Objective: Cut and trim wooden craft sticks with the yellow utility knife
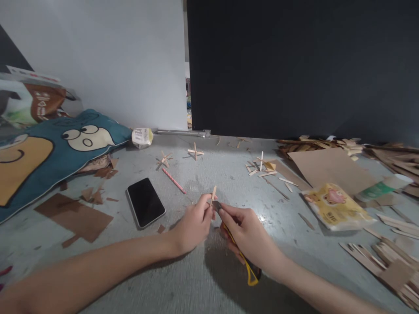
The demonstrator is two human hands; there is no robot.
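My left hand [193, 222] pinches a small wooden craft stick [214, 193], whose pale tip points up above the fingers. Wrapped in my right hand [250, 231] is a utility knife [252, 277] with a yellow and black handle. Its grey metal end meets the stick at my left fingertips; the exact contact is too small to make out. Beyond the hands stand two little crossed-stick pieces [195, 152] on the grey table. A pink striped stick [173, 181] lies just past my left hand.
A phone [145, 203] and brown cardboard scraps [73, 218] lie left, near a blue cartoon cushion [75, 144]. To the right are loose stick bits [262, 168], a yellow snack packet [337, 207], a green-and-white tube [381, 189] and piled wooden strips [389, 266]. Dark and white panels stand behind.
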